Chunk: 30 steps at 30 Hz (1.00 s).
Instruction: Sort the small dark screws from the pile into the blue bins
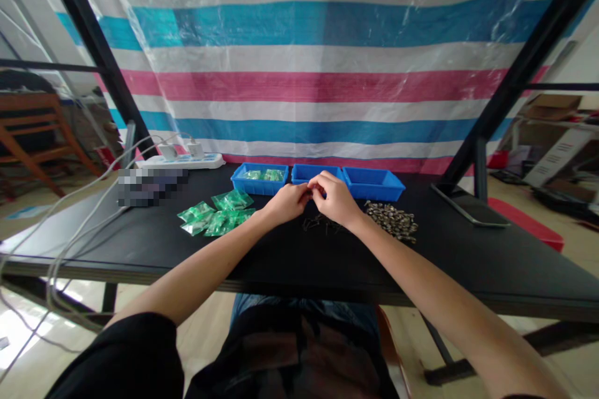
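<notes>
My left hand (pixel 289 201) and my right hand (pixel 333 197) meet fingertip to fingertip just above the black table (pixel 140 243), in front of the middle blue tray (pixel 311 173). Both are closed in a pinch on something too small to make out. Below them lies a scatter of small dark metal pieces (pixel 317 222). A pile of shiny metal parts (pixel 392 220) sits to the right of my right wrist. Several small green bags (pixel 216 216) lie to the left of my left hand.
Three blue trays stand in a row at the back; the left tray (pixel 259 179) holds green bags, the right tray (pixel 373 184) looks empty. A white power strip (pixel 180 161) with cables sits back left. A dark tablet (pixel 470 204) lies at the right. Black frame posts flank the table.
</notes>
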### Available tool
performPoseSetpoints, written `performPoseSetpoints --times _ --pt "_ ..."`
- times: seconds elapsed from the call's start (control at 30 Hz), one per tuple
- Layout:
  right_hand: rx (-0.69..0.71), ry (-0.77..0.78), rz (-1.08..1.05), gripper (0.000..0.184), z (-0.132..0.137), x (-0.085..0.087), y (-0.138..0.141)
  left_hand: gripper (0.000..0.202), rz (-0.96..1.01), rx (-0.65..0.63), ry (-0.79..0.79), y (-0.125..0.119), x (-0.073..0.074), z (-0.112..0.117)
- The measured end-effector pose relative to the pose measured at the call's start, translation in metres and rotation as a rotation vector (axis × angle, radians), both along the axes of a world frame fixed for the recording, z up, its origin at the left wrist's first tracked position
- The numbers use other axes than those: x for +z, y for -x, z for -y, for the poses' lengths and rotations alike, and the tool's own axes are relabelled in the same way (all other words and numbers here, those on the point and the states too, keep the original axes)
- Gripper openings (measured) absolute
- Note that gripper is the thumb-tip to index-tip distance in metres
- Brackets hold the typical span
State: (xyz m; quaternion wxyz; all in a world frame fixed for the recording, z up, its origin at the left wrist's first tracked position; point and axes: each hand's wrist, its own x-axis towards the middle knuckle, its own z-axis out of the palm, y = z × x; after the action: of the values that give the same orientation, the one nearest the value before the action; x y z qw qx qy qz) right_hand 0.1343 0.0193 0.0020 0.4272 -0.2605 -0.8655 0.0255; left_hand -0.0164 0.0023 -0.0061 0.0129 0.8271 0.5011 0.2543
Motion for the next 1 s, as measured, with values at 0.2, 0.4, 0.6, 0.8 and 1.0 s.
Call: performPoseSetpoints --times 0.2,0.4,0.6,0.8,1.0 --pt "0.034 -0.013 -0.004 0.018 0.001 -0.001 0.000 0.024 -0.046 -0.003 0.006 0.002 -0.001 -0.001" --pt "0.028 -0.005 0.005 0.018 0.000 -0.001 0.000 0.025 -0.074 0.013 0.038 0.001 -0.001 0.001" --pt "-0.036 0.045 0.028 0.015 0.002 0.001 0.001 0.028 -0.069 0.082 0.059 0.000 0.002 0.005" --pt "-0.233 0.100 0.113 0.008 0.006 0.002 0.001 0.024 -0.090 0.144 0.111 0.001 0.007 0.008" --pt "-0.263 0.086 0.158 0.011 0.009 0.002 0.001 0.025 -0.114 0.200 0.111 0.000 0.007 0.010"
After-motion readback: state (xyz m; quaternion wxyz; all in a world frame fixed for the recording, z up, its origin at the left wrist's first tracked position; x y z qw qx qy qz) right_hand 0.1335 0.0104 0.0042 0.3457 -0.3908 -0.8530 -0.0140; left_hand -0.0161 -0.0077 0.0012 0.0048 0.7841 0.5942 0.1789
